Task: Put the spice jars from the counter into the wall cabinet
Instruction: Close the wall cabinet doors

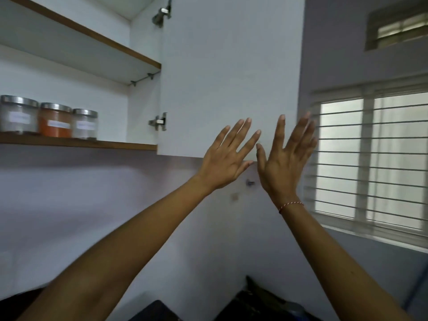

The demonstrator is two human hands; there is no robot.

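Both hands, left hand (225, 162) and right hand (286, 158), spread flat and empty on the open cabinet door (229, 72). Three spice jars (55, 120) (steel-lidded) stand at nine o'clock on the lower shelf (78, 143).

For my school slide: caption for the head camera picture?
Both open hands reach the open white cabinet door; three steel-lidded glass spice jars shelved.

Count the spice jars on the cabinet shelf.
3, in a row on the lower shelf: a pale jar at the left edge, an orange jar in the middle, a pale jar on the right. More may sit beyond the frame's left edge.
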